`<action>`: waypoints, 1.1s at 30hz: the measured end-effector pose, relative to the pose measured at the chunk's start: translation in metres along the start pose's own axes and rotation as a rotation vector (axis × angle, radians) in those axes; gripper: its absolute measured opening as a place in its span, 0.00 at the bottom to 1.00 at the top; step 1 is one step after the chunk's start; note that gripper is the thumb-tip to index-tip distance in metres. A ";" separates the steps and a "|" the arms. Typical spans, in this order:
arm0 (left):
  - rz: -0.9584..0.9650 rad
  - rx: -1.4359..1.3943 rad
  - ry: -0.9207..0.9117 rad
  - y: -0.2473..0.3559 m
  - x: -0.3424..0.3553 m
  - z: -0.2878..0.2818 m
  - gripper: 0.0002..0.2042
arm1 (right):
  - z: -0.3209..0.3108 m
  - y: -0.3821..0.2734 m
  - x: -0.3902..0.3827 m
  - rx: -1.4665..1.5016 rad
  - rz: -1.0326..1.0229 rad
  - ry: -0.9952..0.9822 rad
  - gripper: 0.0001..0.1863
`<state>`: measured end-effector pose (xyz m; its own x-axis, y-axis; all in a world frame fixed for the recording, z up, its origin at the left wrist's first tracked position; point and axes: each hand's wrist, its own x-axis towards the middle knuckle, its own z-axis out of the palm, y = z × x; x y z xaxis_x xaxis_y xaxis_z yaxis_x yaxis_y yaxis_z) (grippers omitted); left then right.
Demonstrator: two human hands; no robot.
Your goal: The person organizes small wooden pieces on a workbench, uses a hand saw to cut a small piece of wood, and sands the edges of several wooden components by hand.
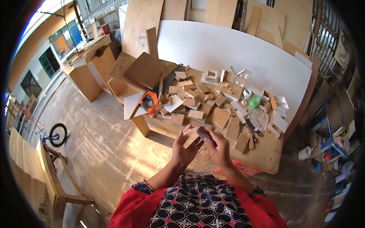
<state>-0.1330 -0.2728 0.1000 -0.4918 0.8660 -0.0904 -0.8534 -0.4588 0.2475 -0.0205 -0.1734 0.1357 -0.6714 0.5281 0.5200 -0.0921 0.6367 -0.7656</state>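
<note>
My left hand grips a small, pale wooden piece just beyond the front of the workbench. My right hand is closed on a dark brown block, possibly wrapped in sandpaper, against the right end of the pale piece. Past my hands the bench carries a pile of wood offcuts, an orange-handled hand saw, a pair of black scissors, a white roll and a green item in clear plastic.
Brown boards lean at the bench's back left, before a large white panel. Plywood boxes stand farther left. A small bicycle and wooden frame are at left. A cluttered blue stand is at right.
</note>
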 end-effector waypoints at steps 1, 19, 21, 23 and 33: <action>0.010 -0.016 0.074 -0.006 0.004 0.004 0.20 | 0.006 0.004 0.004 -0.030 -0.012 0.040 0.20; 0.287 0.132 0.019 -0.014 0.020 0.016 0.18 | 0.001 0.019 0.042 -0.123 -0.116 -0.004 0.14; 0.339 0.178 0.075 -0.013 0.024 0.018 0.19 | 0.007 0.016 0.036 -0.148 -0.178 -0.016 0.14; 0.287 0.116 -0.084 -0.006 0.021 0.023 0.18 | 0.016 0.004 0.023 -0.107 -0.332 -0.052 0.14; 0.296 0.164 -0.135 0.013 0.018 0.035 0.30 | 0.018 -0.029 0.034 -0.014 -0.393 -0.130 0.13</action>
<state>-0.1464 -0.2562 0.1353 -0.6769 0.7237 0.1343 -0.6327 -0.6653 0.3964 -0.0537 -0.1840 0.1688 -0.6744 0.1685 0.7189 -0.3507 0.7837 -0.5127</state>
